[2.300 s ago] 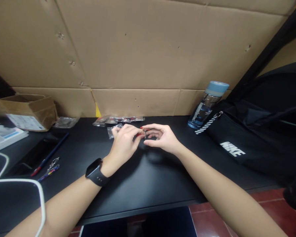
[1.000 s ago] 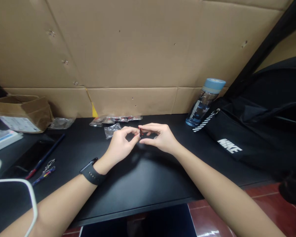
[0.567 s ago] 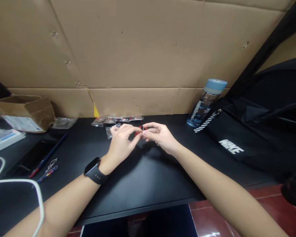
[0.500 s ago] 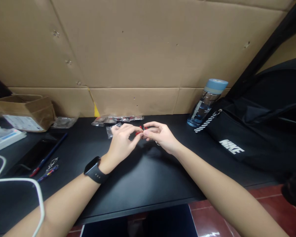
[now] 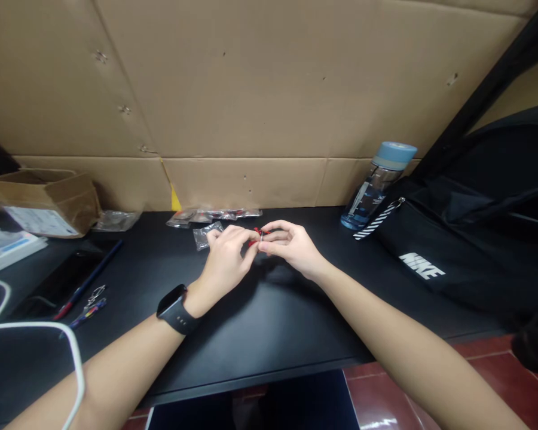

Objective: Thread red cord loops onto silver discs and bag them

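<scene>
Between my fingertips is a small red object [image 5: 253, 242] with a thin whitish part; most of it is covered, and its kind does not show. My left hand [image 5: 228, 254] pinches it from the left, a dark smartwatch [image 5: 178, 309] on that wrist. From the right, my right hand [image 5: 296, 248] has thumb and fingertips closed on the same object. Both hands are just above the black table. Just behind my left hand lies a small clear plastic bag [image 5: 204, 236]. Farther back, a row of clear packets [image 5: 215, 215] with reddish contents lies along the cardboard.
A blue-capped water bottle [image 5: 376, 185] and a black bag [image 5: 470, 239] stand on the right. At left are an open cardboard box [image 5: 49, 200], a dark phone-like slab [image 5: 58, 280], a pen [image 5: 94, 278], a keychain [image 5: 89, 310] and a white cable [image 5: 74, 352]. Cardboard [image 5: 269, 89] walls the back.
My fingers have shifted slightly around the small red object, and a little more of its red and whitish parts shows. My left wrist has moved slightly right.
</scene>
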Demonstrator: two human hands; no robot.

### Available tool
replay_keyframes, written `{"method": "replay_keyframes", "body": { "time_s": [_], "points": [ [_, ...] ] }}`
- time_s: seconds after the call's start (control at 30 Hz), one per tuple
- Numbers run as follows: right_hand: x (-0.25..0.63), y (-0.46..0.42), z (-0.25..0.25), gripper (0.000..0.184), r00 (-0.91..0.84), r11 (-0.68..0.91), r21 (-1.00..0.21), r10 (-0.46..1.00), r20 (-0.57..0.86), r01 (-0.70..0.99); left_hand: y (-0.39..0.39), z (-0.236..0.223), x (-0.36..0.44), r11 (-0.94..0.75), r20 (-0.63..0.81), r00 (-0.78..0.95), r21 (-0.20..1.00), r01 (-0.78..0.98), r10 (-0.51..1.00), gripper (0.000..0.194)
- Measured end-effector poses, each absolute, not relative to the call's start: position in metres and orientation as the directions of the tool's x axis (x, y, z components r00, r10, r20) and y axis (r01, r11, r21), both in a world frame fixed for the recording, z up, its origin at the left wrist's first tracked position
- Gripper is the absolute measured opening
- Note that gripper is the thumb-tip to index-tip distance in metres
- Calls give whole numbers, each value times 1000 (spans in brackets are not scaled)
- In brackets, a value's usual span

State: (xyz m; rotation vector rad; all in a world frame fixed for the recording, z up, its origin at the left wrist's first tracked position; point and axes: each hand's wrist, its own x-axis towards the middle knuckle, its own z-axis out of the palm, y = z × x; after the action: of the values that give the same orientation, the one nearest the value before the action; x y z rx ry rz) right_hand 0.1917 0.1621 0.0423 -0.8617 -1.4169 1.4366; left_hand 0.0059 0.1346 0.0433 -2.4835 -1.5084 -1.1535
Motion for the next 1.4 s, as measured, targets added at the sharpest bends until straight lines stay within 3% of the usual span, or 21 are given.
{"method": "replay_keyframes", "body": {
  "time_s": [0.13, 0.3, 0.43, 0.53, 0.73, 0.83, 1.0, 1.13, 1.23, 1.3, 1.4],
  "points": [
    [192, 161, 48, 48, -335, 81, -986, 934, 126, -145, 137, 51, -3, -580, 598, 299, 355, 733, 744, 12],
    [197, 159, 54, 40, -378, 89, -995, 920, 102, -52, 141, 55, -15, -721, 533, 512, 321, 615, 674, 60],
    [201, 162, 51, 36, -442, 107, -993, 889, 119, -51, 144, 48, -14, -695, 543, 479, 310, 649, 690, 46],
    [203, 166, 48, 35, -470, 137, -991, 873, 127, -13, 145, 44, -12, -677, 552, 452, 314, 666, 701, 47],
    [206, 170, 47, 21, -456, 490, -844, 816, 355, 220, 145, 41, -11, -665, 559, 437, 306, 682, 705, 46],
    [210, 171, 50, 18, -466, 582, -764, 777, 422, 279, 145, 43, -11, -663, 556, 435, 314, 680, 709, 42],
    [218, 173, 58, 20, -404, 563, -758, 810, 425, 330, 147, 51, -14, -633, 494, 426, 401, 662, 758, 41],
    [221, 174, 59, 13, -440, 577, -734, 798, 413, 357, 160, 57, -34, -692, 456, 528, 368, 621, 716, 50],
    [224, 177, 56, 6, -472, 622, -642, 775, 420, 450, 179, 57, -60, -669, 517, 460, 351, 655, 722, 27],
    [226, 179, 54, 6, -490, 638, -585, 766, 416, 502, 191, 52, -75, -613, 531, 392, 340, 713, 751, 26],
    [228, 180, 50, 8, -527, 615, -579, 779, 340, 535, 200, 43, -83, -606, 473, 434, 313, 731, 767, 25]
  ]
}}
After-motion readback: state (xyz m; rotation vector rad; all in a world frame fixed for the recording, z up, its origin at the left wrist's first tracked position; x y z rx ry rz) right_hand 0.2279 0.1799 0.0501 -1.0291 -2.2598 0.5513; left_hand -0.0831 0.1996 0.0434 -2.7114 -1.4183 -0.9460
